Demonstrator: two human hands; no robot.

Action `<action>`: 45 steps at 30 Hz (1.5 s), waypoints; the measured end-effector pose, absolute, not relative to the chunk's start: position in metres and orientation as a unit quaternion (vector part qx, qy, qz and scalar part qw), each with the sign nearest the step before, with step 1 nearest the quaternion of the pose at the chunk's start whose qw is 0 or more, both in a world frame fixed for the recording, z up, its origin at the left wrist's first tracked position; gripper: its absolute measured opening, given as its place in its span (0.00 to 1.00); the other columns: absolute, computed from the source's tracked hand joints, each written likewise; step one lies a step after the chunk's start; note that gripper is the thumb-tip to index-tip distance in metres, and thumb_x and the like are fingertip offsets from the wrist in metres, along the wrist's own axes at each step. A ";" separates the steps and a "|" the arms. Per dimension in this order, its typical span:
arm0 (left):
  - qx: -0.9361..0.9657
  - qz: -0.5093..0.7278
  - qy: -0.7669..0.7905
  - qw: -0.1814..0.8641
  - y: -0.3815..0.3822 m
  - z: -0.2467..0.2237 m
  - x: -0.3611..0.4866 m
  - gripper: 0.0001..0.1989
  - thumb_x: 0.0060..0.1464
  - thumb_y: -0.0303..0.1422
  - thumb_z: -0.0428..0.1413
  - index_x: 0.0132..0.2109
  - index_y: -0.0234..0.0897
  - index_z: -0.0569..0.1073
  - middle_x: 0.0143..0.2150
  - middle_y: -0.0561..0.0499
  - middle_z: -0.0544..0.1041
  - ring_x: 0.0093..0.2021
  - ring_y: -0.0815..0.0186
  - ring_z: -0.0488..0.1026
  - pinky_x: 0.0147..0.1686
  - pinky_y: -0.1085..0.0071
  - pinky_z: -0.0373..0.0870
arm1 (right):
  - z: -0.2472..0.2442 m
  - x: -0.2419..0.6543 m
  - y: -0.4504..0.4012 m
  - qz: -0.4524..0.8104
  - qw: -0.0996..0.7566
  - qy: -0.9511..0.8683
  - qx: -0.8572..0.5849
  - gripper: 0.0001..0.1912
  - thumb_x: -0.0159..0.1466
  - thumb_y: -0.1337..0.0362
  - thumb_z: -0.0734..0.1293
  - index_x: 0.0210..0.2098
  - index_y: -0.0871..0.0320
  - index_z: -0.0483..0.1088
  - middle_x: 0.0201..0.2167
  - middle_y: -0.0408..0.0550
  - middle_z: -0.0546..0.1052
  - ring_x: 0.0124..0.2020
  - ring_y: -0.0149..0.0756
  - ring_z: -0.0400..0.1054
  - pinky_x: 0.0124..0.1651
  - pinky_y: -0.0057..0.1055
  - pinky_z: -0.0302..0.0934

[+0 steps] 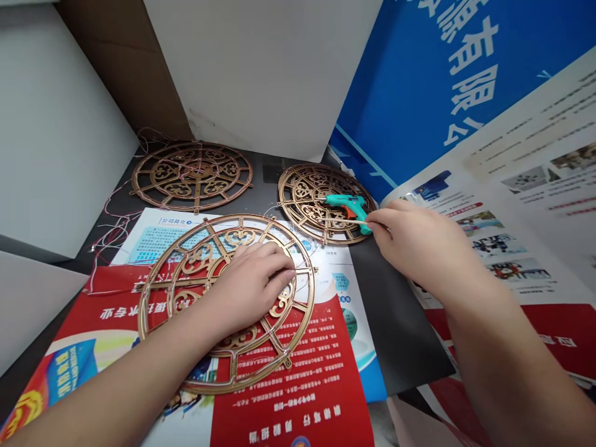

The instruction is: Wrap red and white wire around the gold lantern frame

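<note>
A round golden openwork frame [305, 323] with scroll ornaments lies on the printed sheets in front of me. My left hand [254, 279] rests on its middle, fingers bent together and gripping the latticework; the fingertips are partly hidden. My right hand [414, 245] is closed in a pinch around a thin pale stick [344, 220] that points left. Just beyond that stick, a turquoise glue gun [349, 202] with an orange trigger lies on a second round frame [298, 189].
A third round frame [190, 192] lies at the back left, with thin tangled wires [112, 233] beside it. White panels [261, 68] stand behind and at left. A blue printed board [419, 81] rises at right. Red and white leaflets [298, 397] cover part of the dark surface.
</note>
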State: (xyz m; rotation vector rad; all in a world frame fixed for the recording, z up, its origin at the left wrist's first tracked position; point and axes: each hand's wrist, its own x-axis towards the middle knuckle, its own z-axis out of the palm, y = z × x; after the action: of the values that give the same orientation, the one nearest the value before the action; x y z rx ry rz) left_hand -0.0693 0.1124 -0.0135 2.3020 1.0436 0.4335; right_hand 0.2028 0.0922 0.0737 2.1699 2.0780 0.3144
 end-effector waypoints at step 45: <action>0.862 0.196 0.372 0.282 0.113 -0.010 -0.064 0.09 0.68 0.35 0.55 0.42 0.43 0.80 0.48 0.52 0.80 0.51 0.58 0.75 0.54 0.56 0.67 | 0.003 0.146 0.072 -0.382 -0.276 0.628 0.620 0.16 0.65 0.49 0.75 0.35 0.56 0.83 0.21 0.43 0.79 0.21 0.30 0.68 0.22 0.27 0.54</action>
State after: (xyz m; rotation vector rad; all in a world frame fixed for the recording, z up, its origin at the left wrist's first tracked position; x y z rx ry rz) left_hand -0.0642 0.1133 -0.0099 2.3106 0.9963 0.5258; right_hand 0.1458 0.0725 0.0034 2.3860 2.4170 -1.4713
